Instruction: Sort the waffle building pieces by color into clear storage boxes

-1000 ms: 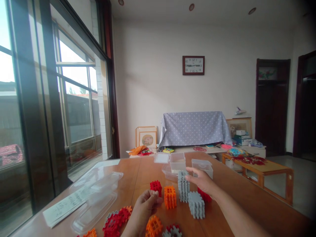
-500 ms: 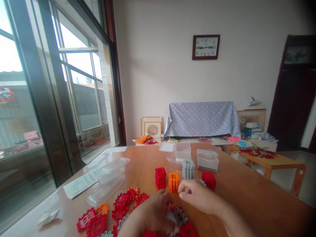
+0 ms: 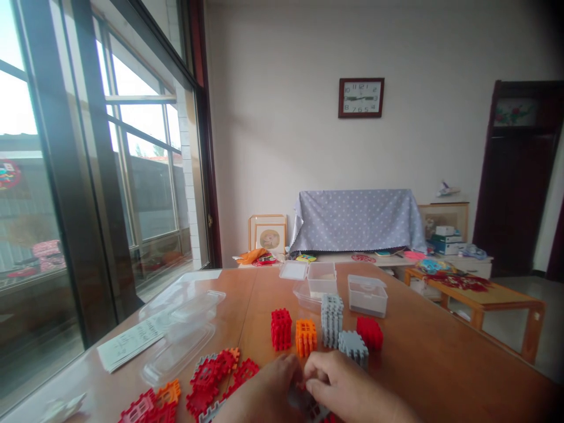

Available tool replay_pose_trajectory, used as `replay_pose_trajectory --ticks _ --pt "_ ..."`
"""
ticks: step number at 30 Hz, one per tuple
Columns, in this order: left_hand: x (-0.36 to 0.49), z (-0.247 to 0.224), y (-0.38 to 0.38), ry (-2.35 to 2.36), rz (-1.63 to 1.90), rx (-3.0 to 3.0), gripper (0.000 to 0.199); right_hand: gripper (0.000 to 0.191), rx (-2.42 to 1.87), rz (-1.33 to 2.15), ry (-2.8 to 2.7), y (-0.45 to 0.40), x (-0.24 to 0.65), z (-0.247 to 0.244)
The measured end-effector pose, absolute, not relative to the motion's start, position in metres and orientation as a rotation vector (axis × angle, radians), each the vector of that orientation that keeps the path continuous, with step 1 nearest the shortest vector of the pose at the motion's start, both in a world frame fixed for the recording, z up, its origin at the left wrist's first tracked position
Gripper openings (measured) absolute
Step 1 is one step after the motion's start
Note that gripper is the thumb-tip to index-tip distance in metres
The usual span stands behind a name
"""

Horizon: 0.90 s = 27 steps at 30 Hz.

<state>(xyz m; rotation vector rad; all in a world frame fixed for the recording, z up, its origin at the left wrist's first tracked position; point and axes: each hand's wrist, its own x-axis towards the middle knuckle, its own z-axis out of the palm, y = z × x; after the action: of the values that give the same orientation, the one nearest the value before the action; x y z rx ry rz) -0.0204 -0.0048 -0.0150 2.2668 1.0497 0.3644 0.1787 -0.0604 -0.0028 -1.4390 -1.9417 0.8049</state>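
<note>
My left hand [image 3: 271, 390] and my right hand [image 3: 341, 385] meet at the near edge of the table, fingers curled and fingertips almost touching. A bit of red shows between them, but what they grip is mostly hidden. Beneath and beside my hands lie loose interlocking plastic tiles, such as a red tile [image 3: 206, 373] and an orange tile [image 3: 169, 392]. Just beyond stand a red stack [image 3: 281, 330], an orange stack [image 3: 306, 338], a tall grey stack [image 3: 332, 322], a low grey stack [image 3: 353, 348] and another red stack [image 3: 370, 333].
Clear plastic boxes [image 3: 367, 298] stand behind the stacks on the wooden table [image 3: 251, 294]. To the left lie clear lids [image 3: 178, 352], written paper sheets [image 3: 130, 343] and a crumpled white wrapper [image 3: 64, 408]. A low side table [image 3: 497, 302] is at right.
My right hand has come down and left from beside the stacks to meet my left hand, uncovering the low grey stack. The view has tilted up slightly.
</note>
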Motion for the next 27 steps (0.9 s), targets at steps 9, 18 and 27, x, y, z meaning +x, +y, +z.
replay_pose_trajectory --ticks 9,18,27 --pt "-0.022 0.012 -0.004 0.584 0.923 1.227 0.022 0.039 -1.178 0.74 -1.712 -0.058 0.179 0.001" --pt "-0.013 0.012 -0.006 0.513 0.94 0.843 0.026 0.056 -1.19 0.548 -1.687 -0.047 0.177 -0.021" --pt "-0.012 0.013 -0.007 0.545 0.918 0.852 0.027 0.065 -1.228 0.497 -1.712 -0.05 0.181 -0.014"
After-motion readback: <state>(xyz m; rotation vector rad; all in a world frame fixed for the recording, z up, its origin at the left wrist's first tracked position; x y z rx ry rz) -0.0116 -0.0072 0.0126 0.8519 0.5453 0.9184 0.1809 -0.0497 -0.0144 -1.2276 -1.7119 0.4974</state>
